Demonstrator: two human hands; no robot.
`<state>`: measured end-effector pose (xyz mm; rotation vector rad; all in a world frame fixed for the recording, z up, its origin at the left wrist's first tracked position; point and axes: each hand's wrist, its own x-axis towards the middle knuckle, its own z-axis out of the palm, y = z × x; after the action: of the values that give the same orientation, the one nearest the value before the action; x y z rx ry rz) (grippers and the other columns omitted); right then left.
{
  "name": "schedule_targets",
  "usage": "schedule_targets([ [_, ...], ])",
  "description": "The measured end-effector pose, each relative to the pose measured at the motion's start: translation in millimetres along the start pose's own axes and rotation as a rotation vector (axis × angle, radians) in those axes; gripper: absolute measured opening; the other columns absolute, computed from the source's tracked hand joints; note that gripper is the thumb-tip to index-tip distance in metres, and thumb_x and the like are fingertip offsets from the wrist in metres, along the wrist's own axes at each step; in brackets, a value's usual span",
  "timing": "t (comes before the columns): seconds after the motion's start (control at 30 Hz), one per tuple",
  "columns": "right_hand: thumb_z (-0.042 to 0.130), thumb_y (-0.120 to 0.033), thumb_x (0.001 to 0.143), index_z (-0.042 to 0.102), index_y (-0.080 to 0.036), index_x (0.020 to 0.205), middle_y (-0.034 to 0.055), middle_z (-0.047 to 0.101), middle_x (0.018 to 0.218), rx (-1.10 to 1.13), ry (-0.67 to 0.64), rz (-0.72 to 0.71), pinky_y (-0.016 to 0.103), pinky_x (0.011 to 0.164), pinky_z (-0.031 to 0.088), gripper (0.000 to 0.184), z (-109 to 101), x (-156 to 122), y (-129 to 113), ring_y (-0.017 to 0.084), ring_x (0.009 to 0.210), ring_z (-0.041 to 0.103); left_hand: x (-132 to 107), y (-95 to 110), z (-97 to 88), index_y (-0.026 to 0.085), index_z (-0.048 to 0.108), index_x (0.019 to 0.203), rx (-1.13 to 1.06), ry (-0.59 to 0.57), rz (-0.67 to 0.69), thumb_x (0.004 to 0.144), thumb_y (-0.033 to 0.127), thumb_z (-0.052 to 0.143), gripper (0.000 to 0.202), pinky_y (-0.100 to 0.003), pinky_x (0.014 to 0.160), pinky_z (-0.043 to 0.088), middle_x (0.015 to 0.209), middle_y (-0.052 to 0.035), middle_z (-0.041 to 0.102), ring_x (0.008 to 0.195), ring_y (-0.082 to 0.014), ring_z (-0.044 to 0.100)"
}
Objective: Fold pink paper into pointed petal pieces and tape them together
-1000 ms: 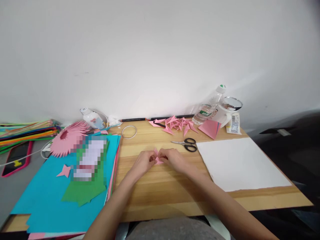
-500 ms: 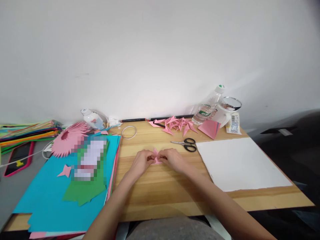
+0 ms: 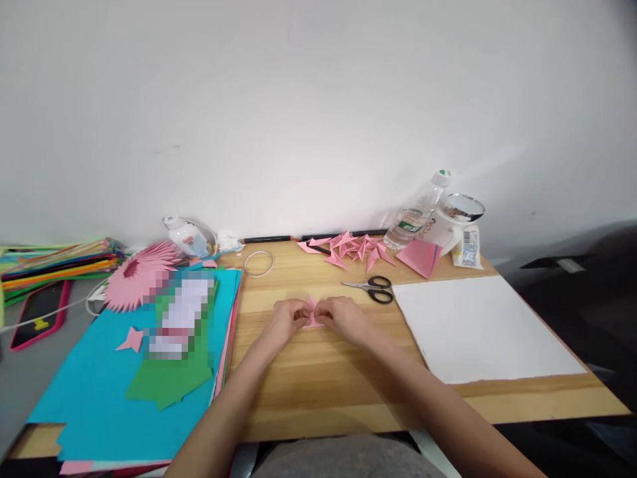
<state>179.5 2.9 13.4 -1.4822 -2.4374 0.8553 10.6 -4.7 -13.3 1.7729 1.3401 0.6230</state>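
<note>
A small folded pink paper piece (image 3: 312, 313) rests on the wooden table (image 3: 318, 372) at its middle. My left hand (image 3: 284, 319) pinches its left side and my right hand (image 3: 341, 315) pinches its right side, fingers curled and pressed on the folds. Most of the piece is hidden between my fingers. Behind my hands, a pile of several folded pink paper pieces (image 3: 354, 247) lies near the wall, with black scissors (image 3: 373, 289) just in front of it.
A stack of coloured paper sheets (image 3: 124, 372) with a pink paper flower (image 3: 134, 273) fills the left. A white sheet (image 3: 480, 328) lies right. A water bottle (image 3: 417, 214), a white cup (image 3: 450, 226), a wire ring (image 3: 257, 263) and a phone (image 3: 37, 313) stand around.
My hands stay pinched on the pink piece with only small finger shifts. The view has shifted very slightly.
</note>
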Motion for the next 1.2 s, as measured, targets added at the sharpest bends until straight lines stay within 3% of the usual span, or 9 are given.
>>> schedule_targets([
  [0.5,0.049,-0.011,0.079,0.066,-0.018,0.079,0.0045,0.059,0.077,-0.004,0.016,-0.021,0.02,0.058,0.029,0.018,6.5,-0.3,6.1,0.012,0.063,0.05,-3.2,-1.4,-0.7,0.016,0.061,0.071,0.053,-0.028,0.089,0.062,0.003,0.054,0.017,-0.02,0.057,0.038,0.065,0.0028,0.057,0.061,-0.0104,0.051],
  [0.7,0.052,-0.009,0.076,0.069,-0.021,0.083,0.002,0.062,0.079,0.095,-0.055,-0.135,0.019,0.065,0.036,0.022,-1.3,-0.1,17.9,0.013,0.07,0.055,-3.5,6.9,-3.7,0.016,0.063,0.063,0.101,-0.08,0.138,0.065,0.002,0.053,0.018,-0.023,0.065,0.04,0.075,-0.0017,0.06,0.073,-0.0137,0.055],
  [0.9,0.054,-0.01,0.069,0.069,-0.023,0.084,0.0012,0.062,0.082,0.098,-0.087,-0.076,0.021,0.065,0.036,0.025,-7.0,2.3,20.1,0.013,0.071,0.056,-2.3,13.5,-5.5,0.017,0.066,0.065,0.196,-0.112,0.124,0.066,0.002,0.053,0.021,-0.024,0.067,0.04,0.076,-0.0021,0.059,0.076,-0.0147,0.054],
  [1.2,0.057,-0.013,0.072,0.067,-0.023,0.085,0.0003,0.06,0.083,0.042,-0.076,-0.069,0.02,0.065,0.036,0.019,-5.7,1.6,18.4,0.013,0.073,0.055,-6.1,18.6,-11.4,0.022,0.067,0.069,0.377,-0.054,0.067,0.069,0.011,0.059,0.013,-0.034,0.075,0.034,0.078,-0.0029,0.053,0.084,-0.0206,0.047],
])
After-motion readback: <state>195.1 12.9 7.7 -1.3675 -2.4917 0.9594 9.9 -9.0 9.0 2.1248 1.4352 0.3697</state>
